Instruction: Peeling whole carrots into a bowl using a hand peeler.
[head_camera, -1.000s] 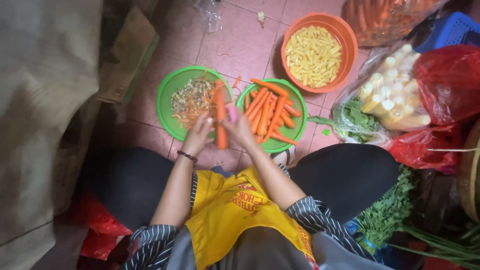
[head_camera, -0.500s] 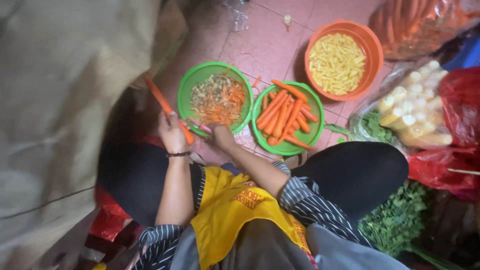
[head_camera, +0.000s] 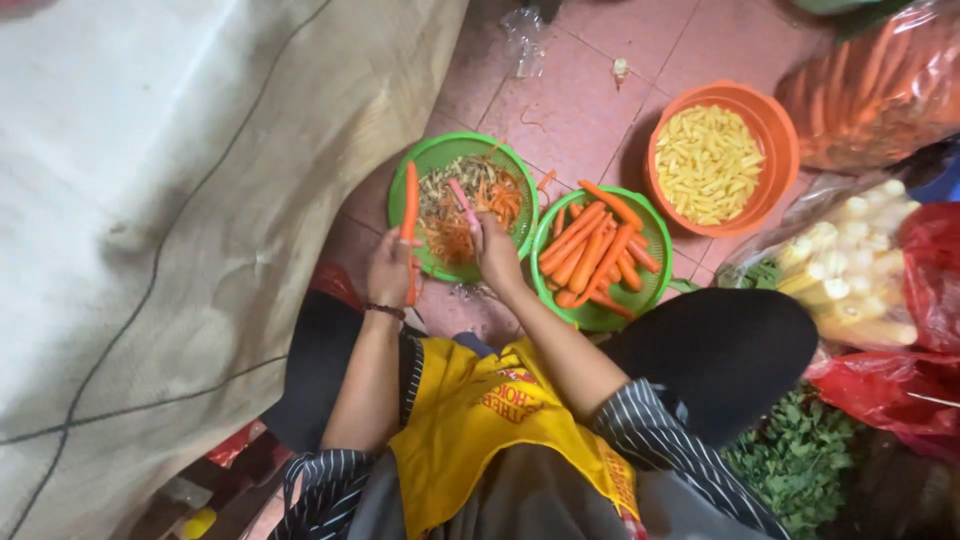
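Carrot (head_camera: 409, 215), long and orange, held upright-ish in the left hand (head_camera: 390, 270), fingers wrapped around its lower part; its top end lies over the left rim of the green basket of peelings (head_camera: 436, 158). Right hand (head_camera: 495, 252) closed around a pink-handled peeler (head_camera: 462, 198), the tool pointing up over the peelings; blade end too small to make out. The two hands sit near each other, not touching, both at the near edge of that basket.

Just right of it, touching rims, a second green basket (head_camera: 655, 225) holds a pile of peeled carrots (head_camera: 597, 248). Further up right, an orange basket (head_camera: 775, 130) full of pale yellow cut pieces (head_camera: 708, 163). Right edge: clear bag of baby corn (head_camera: 850, 260), red plastic bags (head_camera: 935, 275), leafy greens (head_camera: 795, 460) lower down. Top right, a bag of more carrots (head_camera: 870, 95). Pink tiled floor (head_camera: 570, 100) underneath. Big beige sack cloth (head_camera: 170, 200) fills the left side. Person wears a yellow apron (head_camera: 480, 420).
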